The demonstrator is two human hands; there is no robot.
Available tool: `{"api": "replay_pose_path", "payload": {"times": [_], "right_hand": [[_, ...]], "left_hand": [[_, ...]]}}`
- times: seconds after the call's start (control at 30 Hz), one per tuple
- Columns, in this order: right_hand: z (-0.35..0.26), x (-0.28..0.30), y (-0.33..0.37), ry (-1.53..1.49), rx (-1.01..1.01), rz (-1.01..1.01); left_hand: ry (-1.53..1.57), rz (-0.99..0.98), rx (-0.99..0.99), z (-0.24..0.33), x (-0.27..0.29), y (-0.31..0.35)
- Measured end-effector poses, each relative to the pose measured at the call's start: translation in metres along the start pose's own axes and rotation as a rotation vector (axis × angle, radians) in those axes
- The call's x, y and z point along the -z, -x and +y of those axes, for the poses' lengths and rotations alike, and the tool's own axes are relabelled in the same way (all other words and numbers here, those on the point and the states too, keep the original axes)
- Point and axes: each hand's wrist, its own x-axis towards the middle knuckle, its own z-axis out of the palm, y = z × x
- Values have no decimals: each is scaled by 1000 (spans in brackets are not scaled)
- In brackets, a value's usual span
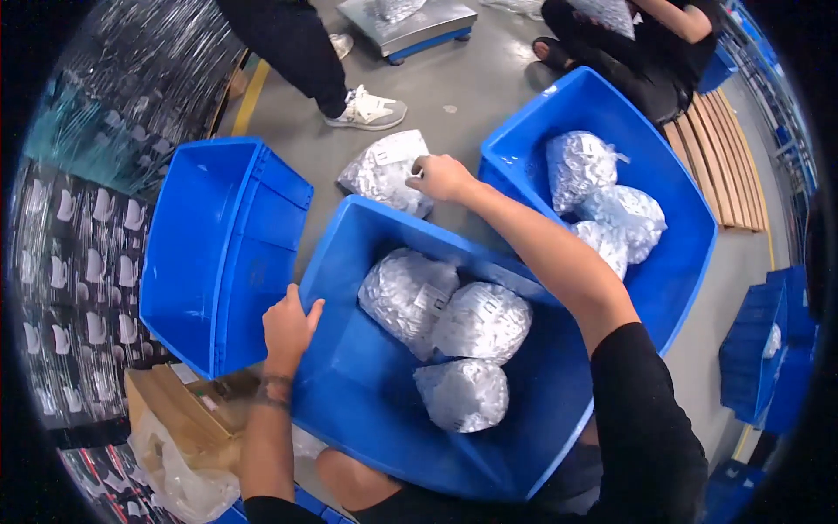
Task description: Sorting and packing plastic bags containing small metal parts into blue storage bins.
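Observation:
My right hand (443,177) reaches over the far wall of the nearest blue bin (345,349). Its fingers are pinched at the right edge of a clear plastic bag of silvery pieces (375,175), which lies on the floor beyond that bin and bears a white label. My left hand (290,330) grips the bin's left rim, thumb toward the inside. Inside the bin are three similar bags: a labelled one (406,293) at the back left, another labelled one (483,323) to its right, and a smaller one (464,395) nearer me.
A second blue bin (676,288) at right holds several bags (582,166). Stacked blue bins (188,253) stand left, beside wrapped goods (87,262) and a cardboard box (179,410). Two people are beyond, one standing, one low near a wooden pallet (720,166). A platform scale (410,26) sits far ahead.

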Motion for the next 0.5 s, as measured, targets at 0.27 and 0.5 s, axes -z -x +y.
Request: {"api": "replay_pose_path", "payload": {"times": [0.27, 0.5], "right_hand": [[22, -91, -51, 504, 116, -482], [43, -106, -70, 438, 54, -209]], "left_hand": [[33, 11, 1, -9, -4, 4], [6, -1, -1, -9, -2, 5]]}}
